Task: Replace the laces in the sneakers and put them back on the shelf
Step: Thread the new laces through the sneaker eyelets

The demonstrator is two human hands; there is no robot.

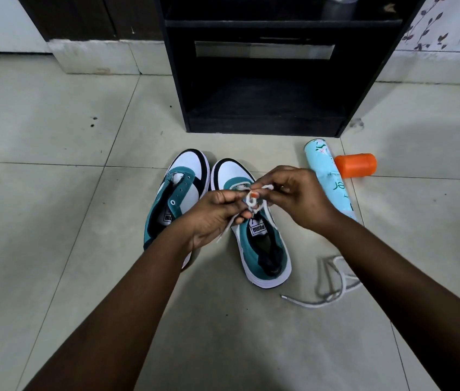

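Two teal, white and black sneakers stand side by side on the tiled floor, toes pointing away from me: the left sneaker (179, 187) shows bare eyelets, the right sneaker (262, 249) sits partly under my hands. Above the right sneaker both hands work a coiled white lace (252, 200). My left hand (214, 215) pinches it from the left, with one end hanging down below the fingers. My right hand (296, 193) pinches the coil from the right. A second, greyish lace (327, 286) lies loose on the floor to the right.
A black shelf unit (265, 80) with an open bottom compartment stands just beyond the sneakers. A light blue spray can (327, 170) lies on the floor at the right, with its orange cap (355, 165) beside it. A wall base runs at the far left.
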